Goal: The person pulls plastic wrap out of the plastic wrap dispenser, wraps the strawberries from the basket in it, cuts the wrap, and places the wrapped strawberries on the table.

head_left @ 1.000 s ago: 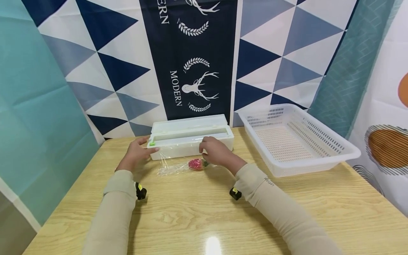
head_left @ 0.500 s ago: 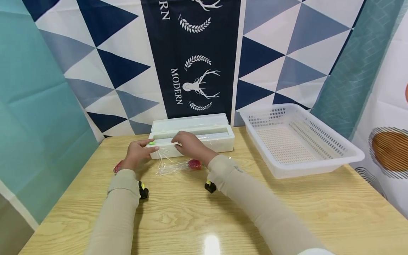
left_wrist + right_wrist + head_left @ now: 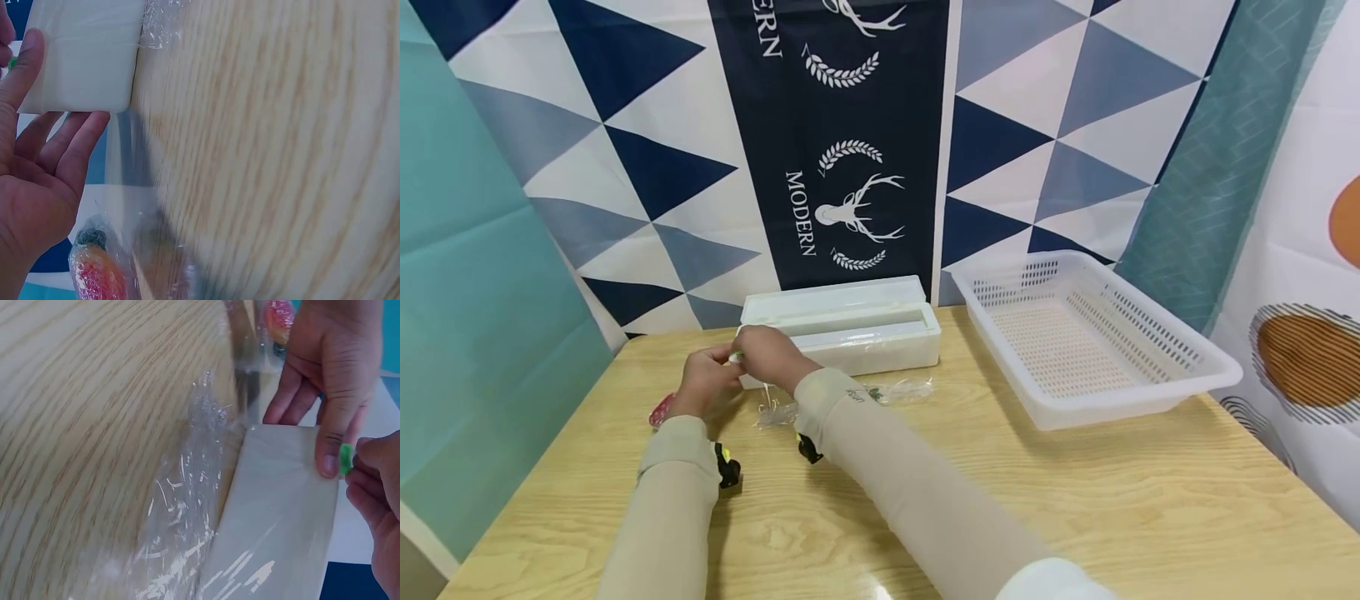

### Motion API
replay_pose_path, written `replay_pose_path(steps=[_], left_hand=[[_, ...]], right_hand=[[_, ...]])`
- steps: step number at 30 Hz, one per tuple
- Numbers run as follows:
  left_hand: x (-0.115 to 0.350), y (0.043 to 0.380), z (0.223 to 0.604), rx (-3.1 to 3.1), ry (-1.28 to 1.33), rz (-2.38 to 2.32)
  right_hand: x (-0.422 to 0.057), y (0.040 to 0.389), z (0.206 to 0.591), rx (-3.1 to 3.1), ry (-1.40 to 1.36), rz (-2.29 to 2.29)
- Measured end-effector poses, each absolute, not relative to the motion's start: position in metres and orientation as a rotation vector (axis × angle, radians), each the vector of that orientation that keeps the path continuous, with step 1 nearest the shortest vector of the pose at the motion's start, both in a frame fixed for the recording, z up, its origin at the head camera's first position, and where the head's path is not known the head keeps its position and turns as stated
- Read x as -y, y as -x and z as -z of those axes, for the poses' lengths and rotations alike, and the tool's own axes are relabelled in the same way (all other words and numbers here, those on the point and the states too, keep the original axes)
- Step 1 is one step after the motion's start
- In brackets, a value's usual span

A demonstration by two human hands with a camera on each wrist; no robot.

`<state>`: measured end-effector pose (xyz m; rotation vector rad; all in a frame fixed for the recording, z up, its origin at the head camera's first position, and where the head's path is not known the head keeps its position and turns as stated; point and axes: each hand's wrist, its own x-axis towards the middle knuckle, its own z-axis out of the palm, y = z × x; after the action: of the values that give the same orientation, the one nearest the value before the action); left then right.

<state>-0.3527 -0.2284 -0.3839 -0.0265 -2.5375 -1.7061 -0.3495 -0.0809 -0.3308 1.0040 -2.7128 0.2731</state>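
A white cling film box stands at the back of the table with its lid raised. My left hand grips its left end, thumb on the front and fingertips against the end face. My right hand pinches the small green cutter slide at that same end, close to the left thumb. Clear film hangs from the box onto the table. A film-covered piece with a green top lies in front, mostly hidden by the right forearm. Another wrapped red piece with a green top lies beside the left wrist.
A white perforated plastic basket stands at the back right of the wooden table. Patterned cloth hangs right behind the box.
My right hand has moved left along the box front, from near its right part to the green slide at the left end. My left hand has stayed at that end.
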Motion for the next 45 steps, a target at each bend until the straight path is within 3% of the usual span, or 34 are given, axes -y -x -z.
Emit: replay_pose_path(steps=[6, 21, 45], left_hand=[[0.227, 0.351, 0.383, 2.556, -0.028, 1.677], [0.229, 0.353, 0.376, 2.623, -0.042, 1.644], [0.229, 0.348, 0.377, 2.576, -0.049, 1.766]], right_hand=[[0.092, 0.355, 0.335, 2.704, -0.948, -0.057], [0.096, 0.365, 0.327, 2.785, -0.894, -0.060], [0.055, 0.363, 0.335, 2.715, -0.961, -0.091]])
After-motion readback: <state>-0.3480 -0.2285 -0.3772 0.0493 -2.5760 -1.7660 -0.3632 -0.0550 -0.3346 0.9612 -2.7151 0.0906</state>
